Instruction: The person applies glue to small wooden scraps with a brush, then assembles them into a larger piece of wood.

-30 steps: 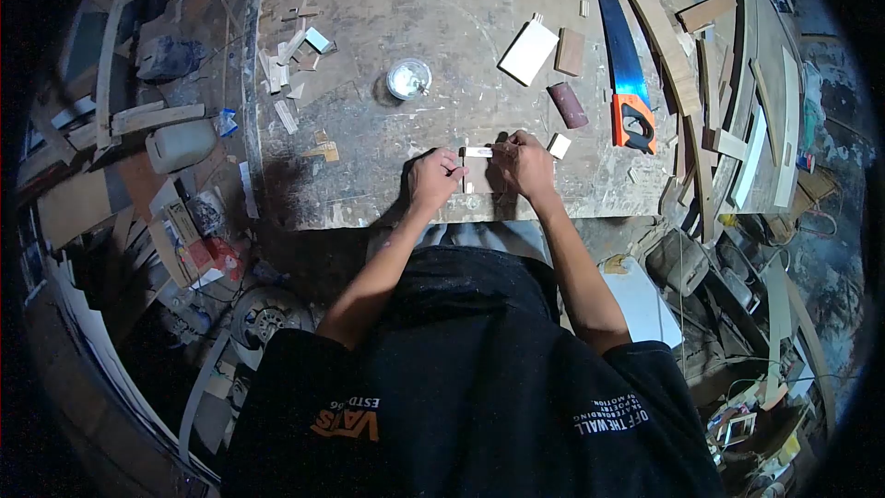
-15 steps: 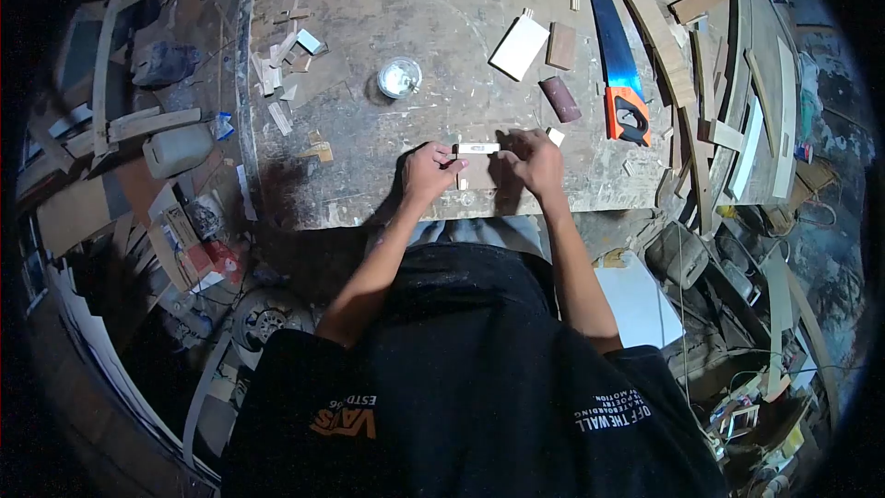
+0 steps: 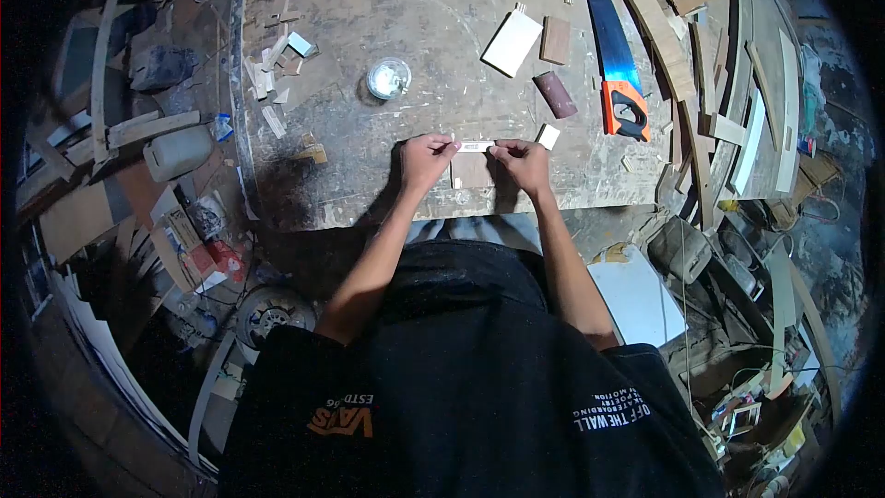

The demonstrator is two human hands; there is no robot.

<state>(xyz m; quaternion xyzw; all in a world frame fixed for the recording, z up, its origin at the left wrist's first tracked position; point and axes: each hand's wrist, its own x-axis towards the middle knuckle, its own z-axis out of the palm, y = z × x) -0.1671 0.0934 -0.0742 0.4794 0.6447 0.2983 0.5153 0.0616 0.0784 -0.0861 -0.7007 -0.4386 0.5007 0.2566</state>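
A short pale wood strip [image 3: 476,146] with dark marks on its face lies crosswise between my two hands, close to the workbench's near edge. My left hand [image 3: 428,162] pinches its left end. My right hand [image 3: 524,166] is closed at the right end, fingertips on the strip. Directly below the strip is a small brown wood board [image 3: 475,171], its upper edge at or under the strip. A tiny pale wood piece [image 3: 457,183] sits at the board's lower left corner. Just beyond my right hand lies a small pale block [image 3: 548,136].
On the workbench [image 3: 341,148] are a round tub [image 3: 389,79] of white stuff, a pale block [image 3: 512,43], a brown block [image 3: 555,41], a rolled sandpaper piece [image 3: 555,95] and a handsaw [image 3: 623,101]. Wood scraps [image 3: 265,78] lie left; long strips [image 3: 650,23] run along the right.
My right hand has moved left and closed on the strip's right end. My left hand has shifted its grip, uncovering more of the board. The whole view has shifted slightly.
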